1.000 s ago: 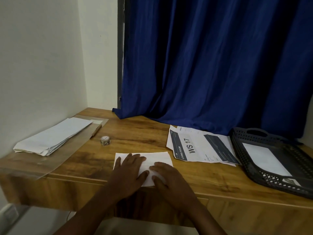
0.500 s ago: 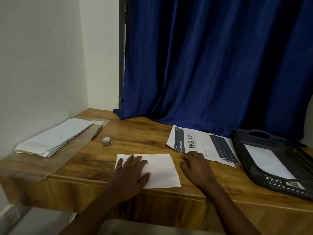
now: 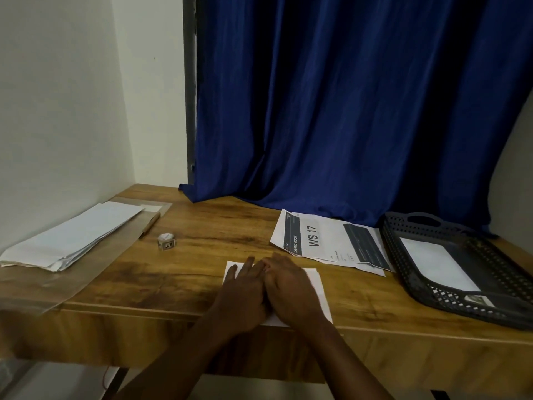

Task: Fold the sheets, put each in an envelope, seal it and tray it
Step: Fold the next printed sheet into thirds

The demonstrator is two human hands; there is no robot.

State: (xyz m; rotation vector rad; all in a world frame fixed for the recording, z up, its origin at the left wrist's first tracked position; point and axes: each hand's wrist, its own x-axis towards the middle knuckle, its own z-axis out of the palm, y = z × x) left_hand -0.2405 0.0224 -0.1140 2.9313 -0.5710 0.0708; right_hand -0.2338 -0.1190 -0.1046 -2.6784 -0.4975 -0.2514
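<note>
A folded white sheet point(image 3: 317, 287) lies flat at the near edge of the wooden table point(image 3: 202, 255), its front corner just reaching the lip. Both hands lie palm-down on it, side by side and touching: the left hand point(image 3: 245, 293) covers the sheet's left part with straight fingers slightly fanned, and the right hand point(image 3: 291, 290) covers the middle with its fingers straight and close together, so neither grips anything. Beyond the sheet to the right, a printed page reading "WS 17" point(image 3: 326, 241) lies on top of other loose pages. Further right stands a dark perforated tray point(image 3: 403, 255) with a white envelope point(image 3: 438, 264) lying flat inside. To the left, near the sheet but apart from it, sits a small roll of stickers point(image 3: 166, 241). At the table's far left a stack of white envelopes point(image 3: 75, 235) rests on a clear plastic sleeve point(image 3: 43, 284). A blue curtain point(image 3: 346, 111) hangs behind the table.
</note>
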